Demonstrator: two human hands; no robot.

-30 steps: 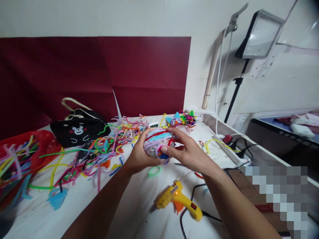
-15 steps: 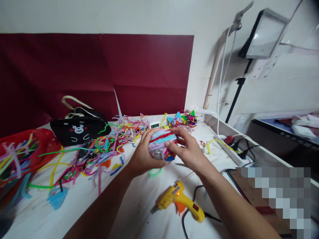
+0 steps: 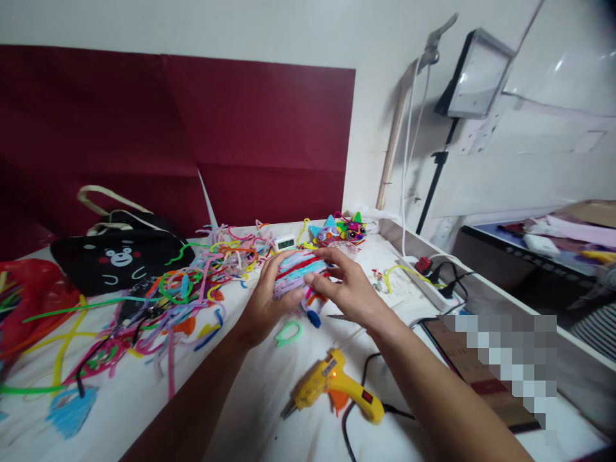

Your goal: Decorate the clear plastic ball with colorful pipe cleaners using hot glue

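Observation:
Between my two hands is a rounded craft piece [image 3: 299, 268] covered in rows of fuzzy pipe cleaner, light blue, red and lilac, with a blue-tipped striped part hanging at its lower right. My left hand [image 3: 269, 295] wraps its left side, thumb along the lower front. From the right, my right hand [image 3: 349, 282] grips it with thumb and fingers; some fingertips are hidden behind it. Below on the white table lies a yellow glue gun [image 3: 332, 388], its small light lit orange. A pale green pipe-cleaner loop [image 3: 289, 333] rests just under the craft piece.
Tangled pipe cleaners [image 3: 192, 295] spread over the left, beside a black bear-face bag [image 3: 120, 256] and a red plastic bag [image 3: 43, 292]. Colourful cat-eared crafts [image 3: 339, 230] and a small digital display [image 3: 285, 244] stand behind. A power strip [image 3: 428, 282] lies right; the glue gun's cord [image 3: 349, 423] trails nearby.
The view has swung right, so things appear further left. The craft piece has tilted in my hands, and its blue-tipped part now hangs lower. Both hands keep hold of it.

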